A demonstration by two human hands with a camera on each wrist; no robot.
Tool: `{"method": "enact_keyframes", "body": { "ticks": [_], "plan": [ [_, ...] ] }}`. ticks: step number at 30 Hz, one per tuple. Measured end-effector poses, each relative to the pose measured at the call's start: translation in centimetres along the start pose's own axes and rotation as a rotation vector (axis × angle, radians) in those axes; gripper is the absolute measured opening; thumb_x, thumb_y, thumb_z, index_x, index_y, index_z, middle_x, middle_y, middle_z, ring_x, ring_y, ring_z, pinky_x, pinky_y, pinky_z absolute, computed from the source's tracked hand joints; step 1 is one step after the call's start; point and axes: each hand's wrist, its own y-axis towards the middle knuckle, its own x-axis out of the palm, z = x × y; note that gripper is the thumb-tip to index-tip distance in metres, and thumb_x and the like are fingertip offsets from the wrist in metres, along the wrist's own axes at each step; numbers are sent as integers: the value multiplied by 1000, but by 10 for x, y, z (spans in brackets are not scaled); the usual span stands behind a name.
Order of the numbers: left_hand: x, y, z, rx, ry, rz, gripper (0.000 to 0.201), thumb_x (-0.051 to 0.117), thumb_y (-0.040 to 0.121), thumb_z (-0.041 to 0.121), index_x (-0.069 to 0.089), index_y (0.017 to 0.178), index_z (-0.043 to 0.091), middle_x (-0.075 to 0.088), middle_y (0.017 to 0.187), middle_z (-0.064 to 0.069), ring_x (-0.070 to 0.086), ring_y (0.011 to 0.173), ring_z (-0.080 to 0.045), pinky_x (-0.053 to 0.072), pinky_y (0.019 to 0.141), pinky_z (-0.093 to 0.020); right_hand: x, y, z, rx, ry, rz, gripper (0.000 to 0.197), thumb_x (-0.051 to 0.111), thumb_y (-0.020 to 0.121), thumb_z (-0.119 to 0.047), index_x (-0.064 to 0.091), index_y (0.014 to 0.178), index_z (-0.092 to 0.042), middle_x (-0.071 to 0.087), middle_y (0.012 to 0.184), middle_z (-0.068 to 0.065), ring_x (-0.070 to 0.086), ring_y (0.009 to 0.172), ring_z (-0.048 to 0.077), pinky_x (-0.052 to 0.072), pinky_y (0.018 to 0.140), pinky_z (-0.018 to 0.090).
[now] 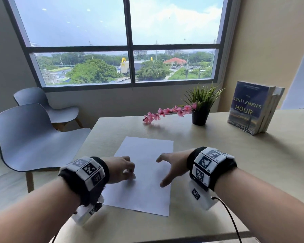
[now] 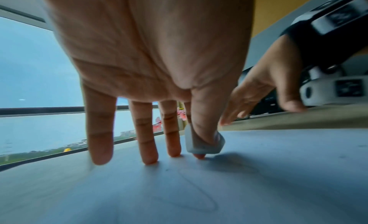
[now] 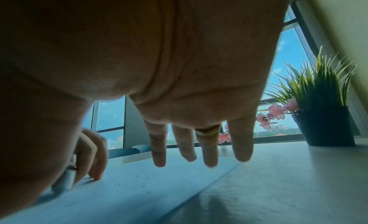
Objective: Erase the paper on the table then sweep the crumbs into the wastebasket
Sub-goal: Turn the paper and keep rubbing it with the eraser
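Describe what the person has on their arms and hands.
Both forearms are bare, no sleeves. Each wrist wears a black band carrying white blocks printed with black square markers, with a white camera unit below. A thin black cable runs from the right unit. The right hand wears a gold ring.

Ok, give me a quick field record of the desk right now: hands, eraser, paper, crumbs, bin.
left hand: pinches the white eraser between thumb and index, low over the paper
right hand: open, fingers spread over the paper's right edge, holding nothing
paper: flat on the table, faint pencil loops left
crumbs: a few dark specks on the paper
wastebasket: not in view
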Motion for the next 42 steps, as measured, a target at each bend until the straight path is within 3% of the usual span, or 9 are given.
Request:
{"method": "enact_keyframes", "body": {
  "ticks": [3, 8, 12, 18, 22, 28, 32, 36, 42],
  "plan": [
    [0, 3, -13, -38, 10, 0, 34, 45, 94, 49, 58, 105, 19, 50, 121, 4, 57, 102, -19, 44, 89, -29, 3, -4, 4, 1, 12, -13, 89, 71, 77, -56, 23, 149, -34, 46, 145, -5, 44, 131, 14, 32, 95, 25],
    [-4, 7, -14, -64, 3, 28, 35, 44, 95, 49, 58, 108, 19, 52, 121, 3, 57, 103, -19, 42, 84, -28, 16, 8, -1, -63, -43, -25, 104, 65, 77, -64, 5, 155, -30, -2, 162, -10, 9, 148, 10, 12, 120, 35],
    [-8, 11, -1, -50, 64, 85, 36, 39, 96, 52, 55, 109, 22, 56, 120, 6, 56, 107, -19, 37, 72, -25, 22, 22, -4, -50, -99, -35, 112, 66, 70, -70, 4, 154, -29, -4, 162, -9, 6, 149, 12, 12, 120, 43],
    [-13, 24, 29, 53, 15, 75, 35, 42, 97, 46, 55, 110, 16, 59, 119, -1, 55, 108, -22, 37, 79, -27, 26, 24, 2, -57, -54, -31, 118, 65, 72, -69, -5, 155, -21, -11, 162, -5, -4, 149, 9, 5, 121, 37],
    [-17, 31, 39, 67, 19, 27, 36, 45, 97, 43, 56, 113, 13, 60, 120, -5, 54, 112, -24, 40, 85, -30, 26, 21, 2, -53, -60, -55, 122, 65, 69, -72, -9, 154, -24, -15, 160, -9, -9, 148, 9, 2, 121, 39],
    [-16, 23, 55, 125, 129, -17, 30, 40, 98, 40, 55, 113, 19, 62, 113, -4, 57, 102, -25, 36, 73, -29, 25, 21, 1, -47, -89, -73, 124, 64, 68, -75, -11, 153, -25, -17, 160, -10, -11, 148, 9, 0, 121, 41],
    [-17, 18, 63, 163, 161, -74, 29, 40, 97, 42, 56, 114, 24, 63, 113, -2, 57, 102, -23, 38, 75, -30, 24, 19, 0, -43, -102, -76, 124, 64, 68, -74, -11, 153, -26, -17, 160, -11, -11, 148, 9, -1, 121, 41],
    [-24, 26, 54, 57, 175, -74, 35, 38, 97, 48, 56, 113, 22, 63, 113, -2, 58, 100, -24, 43, 79, -33, 25, 19, 1, -37, -93, -71, 125, 63, 66, -77, -11, 153, -28, -16, 160, -13, -12, 147, 9, 0, 120, 43],
    [-18, 14, 61, 132, 203, -111, 32, 37, 98, 43, 55, 115, 23, 61, 113, -1, 57, 103, -24, 35, 72, -31, 24, 19, 0, -37, -88, -77, 124, 64, 67, -75, -11, 153, -27, -17, 160, -12, -11, 148, 9, -1, 121, 42]
  ]
}}
